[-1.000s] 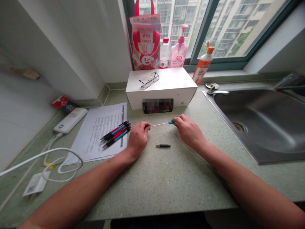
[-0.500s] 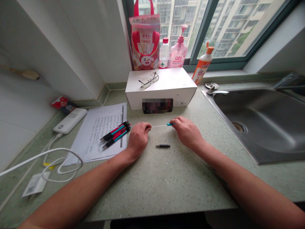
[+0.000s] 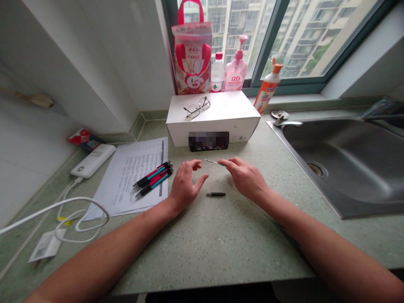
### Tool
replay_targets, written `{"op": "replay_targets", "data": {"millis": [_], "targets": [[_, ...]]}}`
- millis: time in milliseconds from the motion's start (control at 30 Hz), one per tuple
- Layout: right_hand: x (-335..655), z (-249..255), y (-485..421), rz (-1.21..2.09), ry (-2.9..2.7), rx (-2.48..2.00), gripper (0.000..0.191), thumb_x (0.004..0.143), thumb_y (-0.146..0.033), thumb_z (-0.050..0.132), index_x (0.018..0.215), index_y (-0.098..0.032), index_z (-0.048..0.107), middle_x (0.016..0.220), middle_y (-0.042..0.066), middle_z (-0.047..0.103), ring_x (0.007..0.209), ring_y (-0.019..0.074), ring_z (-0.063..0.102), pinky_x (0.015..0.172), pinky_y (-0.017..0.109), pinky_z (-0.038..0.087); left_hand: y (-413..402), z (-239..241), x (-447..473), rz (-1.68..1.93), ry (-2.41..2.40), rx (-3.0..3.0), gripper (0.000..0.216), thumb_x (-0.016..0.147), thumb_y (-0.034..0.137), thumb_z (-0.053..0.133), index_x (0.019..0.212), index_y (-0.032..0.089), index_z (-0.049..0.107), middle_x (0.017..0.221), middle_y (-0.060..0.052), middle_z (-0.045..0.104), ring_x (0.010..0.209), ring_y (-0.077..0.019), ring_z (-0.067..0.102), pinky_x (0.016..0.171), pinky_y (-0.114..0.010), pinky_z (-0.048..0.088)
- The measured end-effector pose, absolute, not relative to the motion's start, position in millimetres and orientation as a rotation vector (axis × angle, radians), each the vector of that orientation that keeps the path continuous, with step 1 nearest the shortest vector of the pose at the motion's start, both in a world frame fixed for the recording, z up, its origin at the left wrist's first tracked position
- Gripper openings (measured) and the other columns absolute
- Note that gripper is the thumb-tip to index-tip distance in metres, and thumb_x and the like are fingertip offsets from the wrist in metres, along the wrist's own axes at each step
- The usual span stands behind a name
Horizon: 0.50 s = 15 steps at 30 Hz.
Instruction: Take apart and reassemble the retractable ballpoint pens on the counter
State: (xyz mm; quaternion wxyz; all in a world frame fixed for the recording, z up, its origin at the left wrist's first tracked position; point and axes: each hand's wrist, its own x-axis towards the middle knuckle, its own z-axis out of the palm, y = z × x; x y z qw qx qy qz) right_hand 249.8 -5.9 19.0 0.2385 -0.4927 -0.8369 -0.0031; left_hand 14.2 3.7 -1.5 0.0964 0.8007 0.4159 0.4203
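My right hand (image 3: 248,174) pinches a disassembled pen whose blue barrel is mostly covered by the fingers. From it the thin refill (image 3: 211,161) points left, its tip bare. Facing that tip, a short gap away, my left hand (image 3: 184,181) has thumb and fingers apart and holds nothing. On the counter between the hands and nearer to me lies a black pen grip section (image 3: 216,194) with a pointed end. Left of my left hand, several red, blue and black pens (image 3: 154,179) lie side by side on printed paper sheets (image 3: 123,168).
A white box (image 3: 217,105) with eyeglasses (image 3: 197,108) on top stands behind the hands; a phone (image 3: 208,142) leans against its front. At left are a power bank (image 3: 94,160) and a white cable (image 3: 78,200). The steel sink (image 3: 347,160) is at right.
My left hand has let go of the refill end, and its fingers have spread. Less of the refill shows beyond my right hand, which has shifted slightly left.
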Motion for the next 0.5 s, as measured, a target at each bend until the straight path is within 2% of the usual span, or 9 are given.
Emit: {"op": "replay_targets", "data": {"millis": [100, 200, 267, 367, 500], "targets": [[251.7, 18.0, -5.0, -0.016, -2.250, -1.392, 0.047, 0.096, -0.006, 0.041, 0.135, -0.023, 0.058, 0.112, 0.008, 0.068, 0.087, 0.0190, 0.065, 0.071, 0.031, 0.049, -0.6, 2.8, 15.5, 1.008, 1.027, 2.633, 0.022, 0.095, 0.038, 0.064, 0.106, 0.019, 0.064, 0.101, -0.008, 0.069, 0.097, -0.0246, 0.062, 0.088, -0.042, 0.047], [252.0, 17.5, -5.3, -0.011, -2.253, -1.403, 0.046, 0.096, -0.007, 0.041, 0.135, -0.023, 0.059, 0.113, 0.008, 0.069, 0.089, 0.0197, 0.065, 0.072, 0.031, 0.050, -4.1, 4.9, 17.5, 0.756, 0.789, 2.811, 0.023, 0.094, 0.042, 0.064, 0.102, 0.021, 0.068, 0.105, -0.008, 0.071, 0.099, -0.0262, 0.062, 0.091, -0.044, 0.046], [251.9, 18.1, -5.7, -0.006, -2.252, -1.400, 0.046, 0.096, -0.007, 0.040, 0.134, -0.024, 0.059, 0.114, 0.009, 0.068, 0.089, 0.0199, 0.065, 0.072, 0.032, 0.050, -5.0, 4.9, 18.6, 0.687, 0.750, 2.842, 0.019, 0.094, 0.039, 0.064, 0.099, 0.022, 0.069, 0.107, -0.008, 0.071, 0.100, -0.0266, 0.063, 0.091, -0.045, 0.046], [251.6, 19.8, -6.1, -0.016, -2.240, -1.382, 0.046, 0.095, -0.006, 0.039, 0.132, -0.024, 0.060, 0.116, 0.009, 0.068, 0.090, 0.0197, 0.066, 0.073, 0.032, 0.051, -4.3, 3.9, 18.8, 0.782, 0.842, 2.735, 0.011, 0.095, 0.030, 0.062, 0.097, 0.021, 0.068, 0.105, -0.009, 0.072, 0.099, -0.0255, 0.064, 0.091, -0.044, 0.048], [251.1, 21.4, -6.0, -0.036, -2.264, -1.344, 0.047, 0.094, -0.004, 0.038, 0.130, -0.023, 0.062, 0.115, 0.010, 0.068, 0.091, 0.0201, 0.065, 0.074, 0.032, 0.051, 1.6, 2.0, 15.6, 1.147, 1.185, 2.299, 0.008, 0.096, 0.022, 0.061, 0.102, 0.018, 0.064, 0.095, -0.007, 0.072, 0.087, -0.0203, 0.067, 0.083, -0.037, 0.054]]}}
